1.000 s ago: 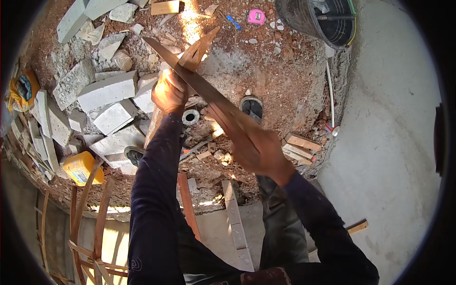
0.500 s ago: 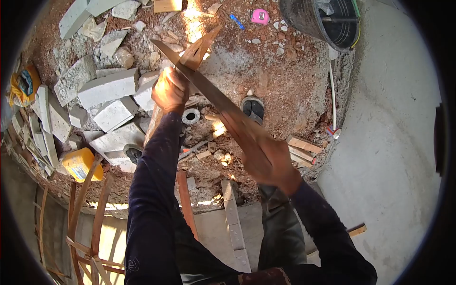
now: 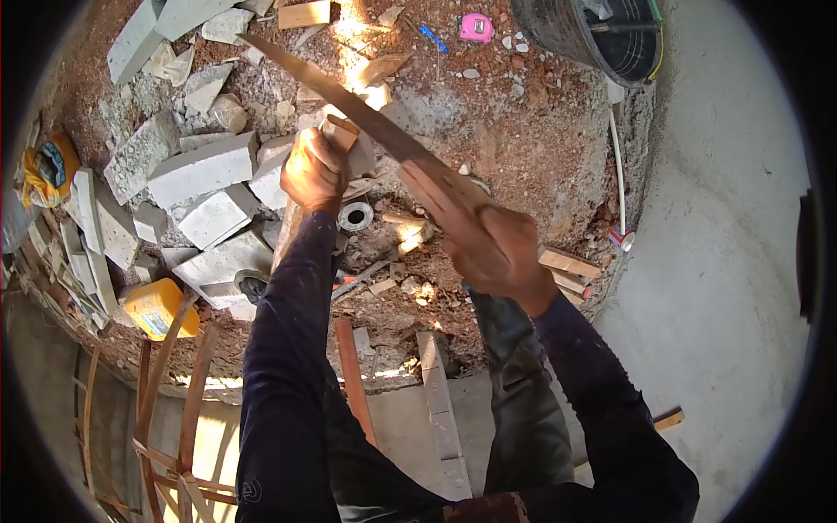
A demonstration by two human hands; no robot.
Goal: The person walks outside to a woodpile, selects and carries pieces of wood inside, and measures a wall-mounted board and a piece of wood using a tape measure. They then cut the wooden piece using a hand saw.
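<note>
My left hand [image 3: 314,170] grips the upper end of a reddish wooden plank [image 3: 342,132] that stands on the rubble. My right hand [image 3: 495,251] is closed on the wooden handle of a hand saw [image 3: 366,118]. The saw's long blade slants up and left across the plank's top, just above my left hand. A pointed piece of wood [image 3: 384,67] lies on the ground beyond the blade, apart from the plank.
Broken concrete blocks [image 3: 200,166] are piled at the left. A yellow canister [image 3: 157,307] lies lower left. A black bucket [image 3: 593,35] and a pink tape measure [image 3: 475,28] are at the top. Wood scraps [image 3: 567,266] lie beside a smooth concrete slab [image 3: 724,261].
The saw has been pushed forward and to the upper left. The pointed top of the plank no longer sticks up past the blade; a pointed piece now lies on the ground.
</note>
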